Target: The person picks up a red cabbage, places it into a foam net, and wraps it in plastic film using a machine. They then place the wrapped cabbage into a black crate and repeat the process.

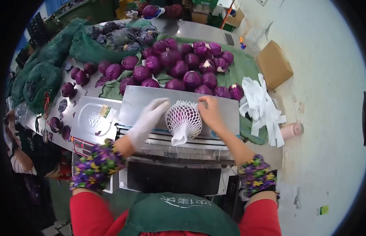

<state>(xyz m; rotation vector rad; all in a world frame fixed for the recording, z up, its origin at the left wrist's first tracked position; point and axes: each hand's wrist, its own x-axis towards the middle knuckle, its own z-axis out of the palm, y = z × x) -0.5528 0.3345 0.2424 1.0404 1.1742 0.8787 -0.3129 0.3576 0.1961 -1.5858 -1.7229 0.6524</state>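
Note:
A purple cabbage in a white foam net (184, 121) sits on the metal top of a wrapping machine (141, 100), the net's gathered end toward me. My left hand (148, 120), in a white glove, is at the cabbage's left side with its fingers bent toward the net. On the right side, my bare right hand (210, 112) has its fingers curled close to the net's upper edge. Whether either hand's fingertips grip the net is too small to tell.
Many loose purple cabbages (191, 80) lie behind the machine. White foam nets (259, 104) are piled at right, near a pink bottle (292, 131) and a cardboard box (274, 64). A scale (94, 120) and green mesh sacks (41, 84) are at left, beside another person (23, 147).

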